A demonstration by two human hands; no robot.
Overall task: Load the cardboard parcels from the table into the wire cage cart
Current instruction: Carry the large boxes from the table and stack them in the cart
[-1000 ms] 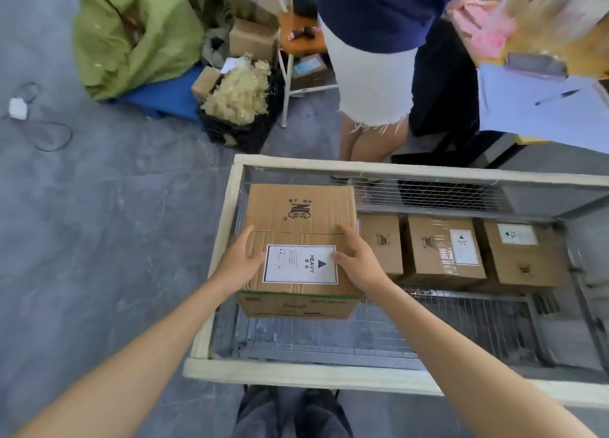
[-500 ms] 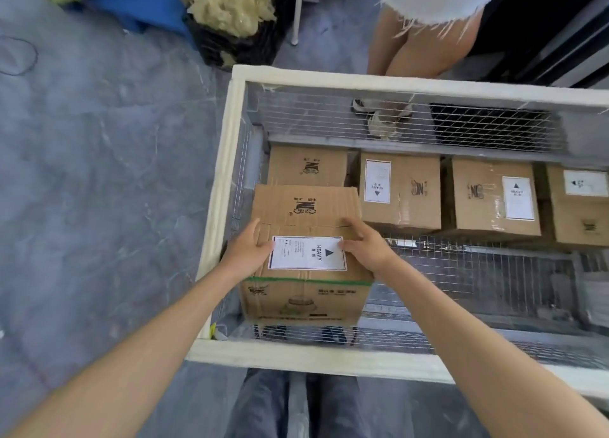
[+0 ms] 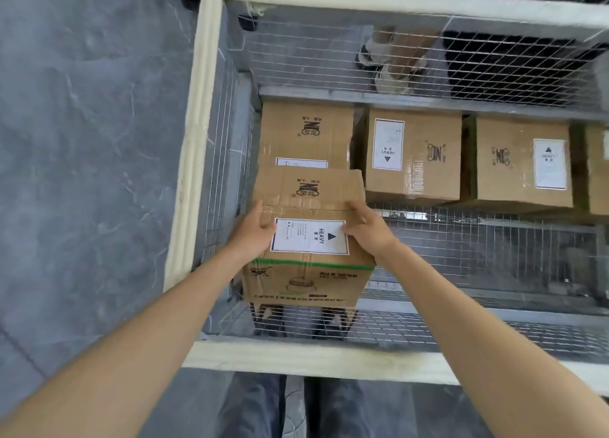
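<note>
I hold a cardboard parcel (image 3: 308, 194) with a white HEAVY label inside the wire cage cart (image 3: 194, 134), low at its near left corner. My left hand (image 3: 252, 231) grips the parcel's left top edge and my right hand (image 3: 365, 228) grips its right top edge. Whether the parcel touches the mesh floor cannot be told. Behind it, against the far wall, stands a row of parcels: one (image 3: 304, 134) directly behind mine, a second (image 3: 413, 161) to its right, a third (image 3: 524, 167) further right, and part of another at the frame's right edge.
The cart has a pale padded rim and wire mesh walls and floor (image 3: 478, 250). Another person's feet (image 3: 392, 65) show through the far mesh wall. Grey stone floor (image 3: 85, 161) lies to the left. My own legs (image 3: 296, 404) stand at the near rim.
I have leaned over the cart and lowered the parcel deeper toward the floor at the near left corner. The view has tilted down, so the far clutter has left the frame.
</note>
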